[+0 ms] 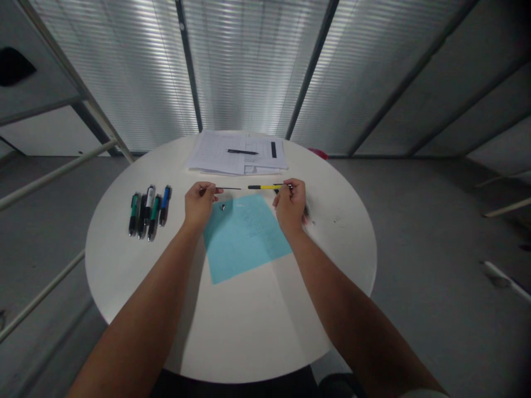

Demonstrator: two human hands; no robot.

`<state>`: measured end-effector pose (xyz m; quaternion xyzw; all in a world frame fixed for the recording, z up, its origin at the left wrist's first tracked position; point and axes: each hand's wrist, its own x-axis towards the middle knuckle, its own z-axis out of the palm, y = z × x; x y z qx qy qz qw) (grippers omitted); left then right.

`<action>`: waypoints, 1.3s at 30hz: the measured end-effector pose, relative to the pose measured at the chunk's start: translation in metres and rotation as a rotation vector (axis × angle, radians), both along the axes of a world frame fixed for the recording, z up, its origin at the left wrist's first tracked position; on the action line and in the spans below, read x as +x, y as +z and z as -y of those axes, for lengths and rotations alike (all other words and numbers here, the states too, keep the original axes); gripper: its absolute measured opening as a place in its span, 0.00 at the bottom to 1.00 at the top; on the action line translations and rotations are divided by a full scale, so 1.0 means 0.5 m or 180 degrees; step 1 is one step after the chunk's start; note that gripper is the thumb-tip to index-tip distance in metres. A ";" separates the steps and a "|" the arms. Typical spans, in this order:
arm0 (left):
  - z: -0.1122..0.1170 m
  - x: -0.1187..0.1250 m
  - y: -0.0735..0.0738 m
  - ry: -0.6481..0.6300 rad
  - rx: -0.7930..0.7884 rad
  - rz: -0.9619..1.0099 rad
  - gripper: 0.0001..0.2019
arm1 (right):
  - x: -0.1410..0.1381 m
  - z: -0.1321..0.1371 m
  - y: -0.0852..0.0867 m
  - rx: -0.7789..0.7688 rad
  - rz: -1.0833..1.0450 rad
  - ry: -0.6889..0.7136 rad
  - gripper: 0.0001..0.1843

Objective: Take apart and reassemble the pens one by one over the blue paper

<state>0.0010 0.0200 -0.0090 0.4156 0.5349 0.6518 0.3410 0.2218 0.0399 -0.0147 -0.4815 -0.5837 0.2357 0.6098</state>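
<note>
My left hand pinches a thin dark pen refill, its free end pointing right. In my right hand is a yellow and black pen barrel, its black end facing the refill with a small gap between them. Both hands are above the far edge of a light blue sheet bearing faint writing. A small shiny metal pen part lies on the sheet near my left fingers. Some dark and pinkish items are partly hidden behind my right hand, too covered to name.
On the left of the round white table lie several pens, green, black, white and blue. Stacked printed papers with a black pen on top are at the far edge. Metal rails stand left of the table.
</note>
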 end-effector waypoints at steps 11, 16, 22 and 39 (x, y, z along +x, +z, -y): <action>0.013 0.007 -0.004 -0.0385 0.0148 -0.0709 0.07 | -0.013 0.006 -0.002 -0.0155 0.1025 0.0338 0.10; 0.011 0.009 -0.011 -0.0444 0.0107 -0.0713 0.07 | -0.011 0.004 -0.009 -0.0295 0.1501 0.0365 0.07; 0.021 0.017 0.007 -0.0523 0.0069 -0.0936 0.05 | -0.011 -0.001 -0.014 -0.0267 0.1357 0.0370 0.11; 0.022 0.015 0.007 -0.0754 0.0088 -0.1092 0.04 | -0.012 -0.011 -0.013 -0.0283 0.0688 0.0810 0.10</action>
